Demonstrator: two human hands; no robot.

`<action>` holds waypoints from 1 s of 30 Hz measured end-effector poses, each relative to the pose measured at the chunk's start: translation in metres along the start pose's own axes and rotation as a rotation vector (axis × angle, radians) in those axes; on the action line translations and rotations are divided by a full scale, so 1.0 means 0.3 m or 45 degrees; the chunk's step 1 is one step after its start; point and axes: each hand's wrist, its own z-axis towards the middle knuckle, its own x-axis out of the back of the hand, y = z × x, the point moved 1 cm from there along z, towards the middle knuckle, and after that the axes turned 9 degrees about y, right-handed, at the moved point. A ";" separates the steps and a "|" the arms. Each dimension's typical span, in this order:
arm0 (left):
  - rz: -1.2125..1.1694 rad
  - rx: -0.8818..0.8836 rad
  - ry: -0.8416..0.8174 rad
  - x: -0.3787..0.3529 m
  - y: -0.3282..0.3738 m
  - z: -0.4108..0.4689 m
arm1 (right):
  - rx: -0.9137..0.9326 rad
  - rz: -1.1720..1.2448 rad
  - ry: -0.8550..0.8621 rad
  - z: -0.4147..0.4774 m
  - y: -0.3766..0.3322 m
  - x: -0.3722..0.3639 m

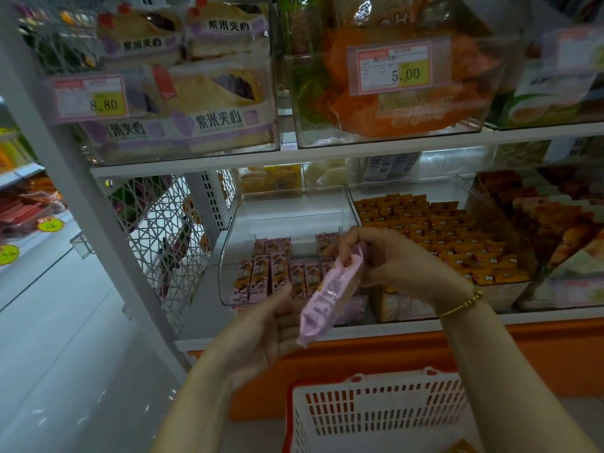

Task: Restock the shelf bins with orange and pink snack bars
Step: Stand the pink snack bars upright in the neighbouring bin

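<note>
Right hand [387, 256] is pinching the upper end of a pink snack bar [330, 294], fingers curled on the wrapper. Left hand [268, 325] is lying under its lower end, fingers hidden, grip unclear. Bar is hanging tilted before the front edge of the clear bin [228, 263]; its rear half is standing open. Orange bars [451, 243] are filling the neighbouring bin [510, 291]

The lower shelf [392, 325] carries a pink-bar bin [294, 207] just beside an orange-bar bin [511, 230], both clear.
</note>
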 end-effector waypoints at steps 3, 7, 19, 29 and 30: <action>0.062 0.018 -0.182 -0.025 0.001 -0.004 | 0.109 0.082 -0.005 0.042 0.012 -0.009; 0.147 -0.085 -0.244 -0.031 0.003 0.013 | 0.276 0.041 0.052 0.103 0.034 -0.036; 0.767 -0.630 0.418 0.028 0.009 0.162 | -0.393 -0.071 0.194 0.251 0.089 -0.015; 1.346 -0.829 0.765 0.131 0.023 0.225 | -0.464 0.254 0.554 0.483 0.177 -0.051; 1.466 -0.795 0.779 0.149 0.026 0.231 | -0.469 0.145 0.642 0.528 0.204 -0.040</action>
